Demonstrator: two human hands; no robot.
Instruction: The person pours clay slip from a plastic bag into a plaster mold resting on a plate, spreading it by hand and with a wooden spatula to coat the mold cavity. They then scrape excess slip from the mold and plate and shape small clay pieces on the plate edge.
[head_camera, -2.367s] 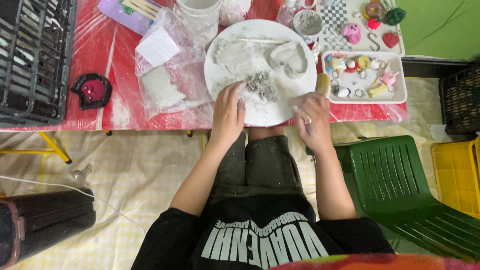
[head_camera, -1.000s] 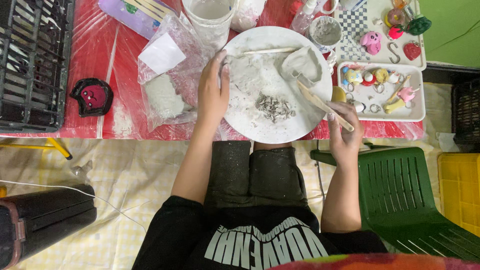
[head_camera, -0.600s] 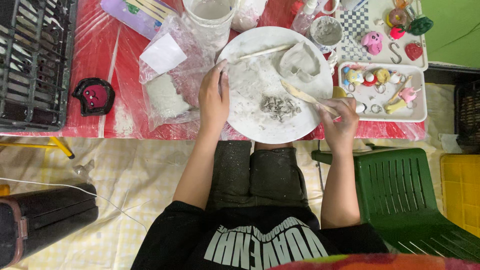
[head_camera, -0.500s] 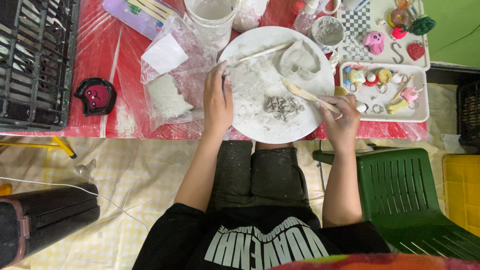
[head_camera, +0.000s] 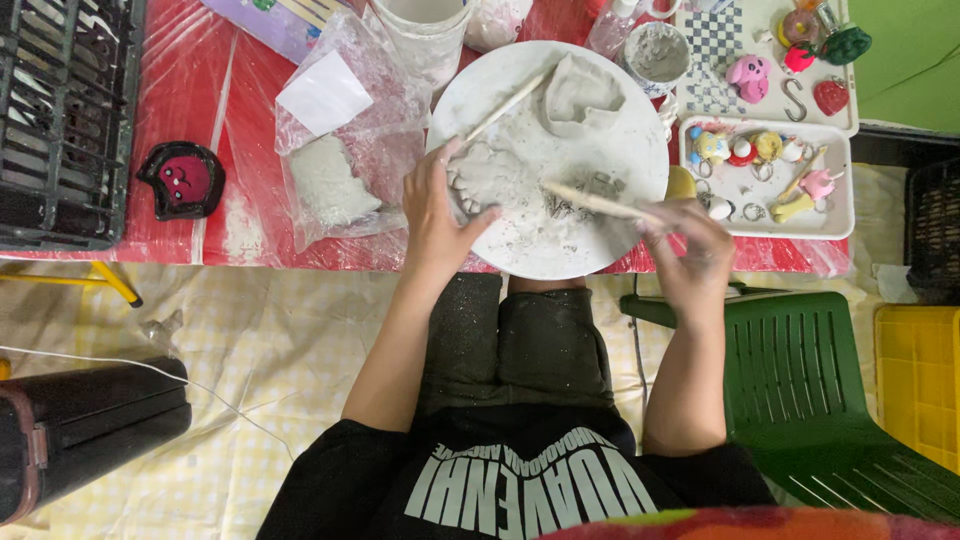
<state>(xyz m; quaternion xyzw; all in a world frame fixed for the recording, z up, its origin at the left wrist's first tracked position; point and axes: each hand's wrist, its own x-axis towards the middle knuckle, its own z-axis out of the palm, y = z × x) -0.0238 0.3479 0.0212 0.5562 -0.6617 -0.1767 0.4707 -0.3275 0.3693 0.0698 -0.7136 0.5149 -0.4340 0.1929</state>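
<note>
Leftmost, a plastic bag (head_camera: 340, 170) of grey clay lay on the red table (head_camera: 190, 90). Beside it, the left hand (head_camera: 440, 215) rested open on the white plate (head_camera: 600, 120), fingers spread over clay, while the right hand (head_camera: 690, 250) gripped a wooden stick (head_camera: 600, 203) angled across the plate.

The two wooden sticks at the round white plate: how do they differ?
The wooden stick in the right hand is gripped at one end, its tip over the middle of the round white plate. The other wooden stick lies loose across the plate's upper left, untouched. The held one runs nearly level; the loose one slants steeply. Both are thin, pale and clay-dusted. The left hand rests on the plate's left edge.
</note>
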